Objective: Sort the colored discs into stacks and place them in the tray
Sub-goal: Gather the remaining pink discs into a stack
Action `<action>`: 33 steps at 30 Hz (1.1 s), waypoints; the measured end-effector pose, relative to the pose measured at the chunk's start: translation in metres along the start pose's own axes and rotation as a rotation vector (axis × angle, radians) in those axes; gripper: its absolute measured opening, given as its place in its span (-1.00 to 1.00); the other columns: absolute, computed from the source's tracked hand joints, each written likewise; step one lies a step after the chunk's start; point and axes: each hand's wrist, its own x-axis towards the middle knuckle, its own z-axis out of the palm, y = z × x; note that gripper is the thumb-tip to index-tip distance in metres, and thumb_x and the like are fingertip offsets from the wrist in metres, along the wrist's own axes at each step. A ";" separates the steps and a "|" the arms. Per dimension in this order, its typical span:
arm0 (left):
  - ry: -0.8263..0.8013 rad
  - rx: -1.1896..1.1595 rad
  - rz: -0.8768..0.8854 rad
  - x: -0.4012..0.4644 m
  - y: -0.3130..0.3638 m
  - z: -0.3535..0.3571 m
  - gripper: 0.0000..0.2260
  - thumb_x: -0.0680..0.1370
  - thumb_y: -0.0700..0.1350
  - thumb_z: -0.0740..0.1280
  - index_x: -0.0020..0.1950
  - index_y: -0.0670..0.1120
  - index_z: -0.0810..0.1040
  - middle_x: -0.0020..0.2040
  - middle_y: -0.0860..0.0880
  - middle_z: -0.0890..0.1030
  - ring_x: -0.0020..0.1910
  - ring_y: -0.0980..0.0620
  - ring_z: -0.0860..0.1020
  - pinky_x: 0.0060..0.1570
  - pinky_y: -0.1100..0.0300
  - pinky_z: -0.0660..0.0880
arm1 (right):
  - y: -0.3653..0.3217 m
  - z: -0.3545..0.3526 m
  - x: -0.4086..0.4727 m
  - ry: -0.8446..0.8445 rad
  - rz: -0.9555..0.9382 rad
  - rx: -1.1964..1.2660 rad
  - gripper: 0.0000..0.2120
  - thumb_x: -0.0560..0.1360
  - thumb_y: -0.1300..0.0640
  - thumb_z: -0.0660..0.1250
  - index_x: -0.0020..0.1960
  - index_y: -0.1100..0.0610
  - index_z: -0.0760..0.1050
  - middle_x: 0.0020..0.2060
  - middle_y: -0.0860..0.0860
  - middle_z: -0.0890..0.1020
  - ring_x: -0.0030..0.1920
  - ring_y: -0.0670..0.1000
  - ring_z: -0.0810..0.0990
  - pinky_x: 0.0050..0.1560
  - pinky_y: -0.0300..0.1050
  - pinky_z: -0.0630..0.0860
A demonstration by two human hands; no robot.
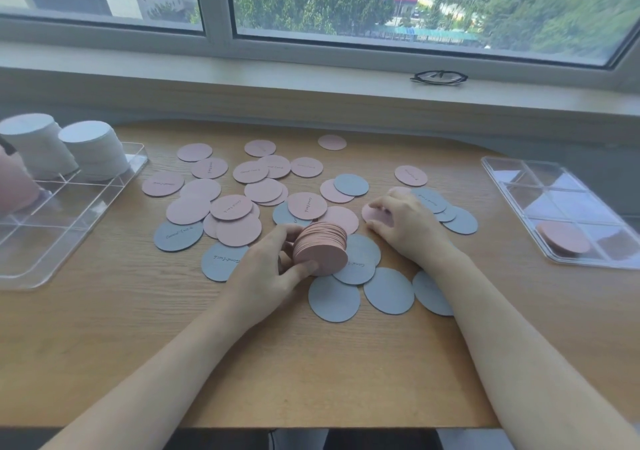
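Loose pink discs and grey-blue discs lie scattered over the middle of the wooden table. My left hand grips a thick stack of pink discs, tilted on its side just above the grey-blue ones. To its right, my right hand has its fingers curled on a single pink disc lying on the table. A clear tray at the left holds two tall stacks of white discs. Another clear tray at the right holds a low pink stack.
A window sill runs along the back with a pair of black glasses on it. A blurred pinkish shape sits at the left edge beside the left tray. The table's front edge is near my forearms.
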 end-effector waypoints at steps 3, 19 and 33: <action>0.000 0.005 -0.002 0.000 0.000 0.000 -0.63 0.51 -0.07 0.48 0.26 0.06 0.46 -0.18 0.11 0.57 -0.32 0.15 0.52 -0.23 0.43 0.41 | -0.006 -0.003 -0.002 0.091 0.017 -0.013 -0.77 0.56 -0.05 0.31 0.08 0.03 0.64 -0.10 -0.02 0.65 -0.03 0.07 0.60 -0.02 0.02 0.55; 0.015 0.003 0.038 0.001 -0.002 0.000 -0.41 0.49 -0.14 0.50 0.46 0.10 0.38 0.06 0.12 0.58 -0.32 0.14 0.53 -0.18 0.42 0.43 | -0.057 -0.008 -0.027 -0.163 -0.179 0.815 -0.82 0.63 0.27 0.26 0.09 0.22 0.63 -0.06 0.08 0.71 -0.04 -0.01 0.65 0.05 -0.21 0.54; -0.002 -0.010 0.015 0.000 -0.001 -0.002 -0.59 0.50 -0.08 0.49 0.26 0.19 0.43 -0.03 0.09 0.58 -0.31 0.13 0.51 -0.19 0.42 0.44 | -0.018 0.001 -0.005 -0.066 -0.079 0.172 -0.81 0.62 0.07 0.25 0.16 0.07 0.58 0.11 -0.02 0.62 0.16 0.05 0.53 0.20 0.07 0.40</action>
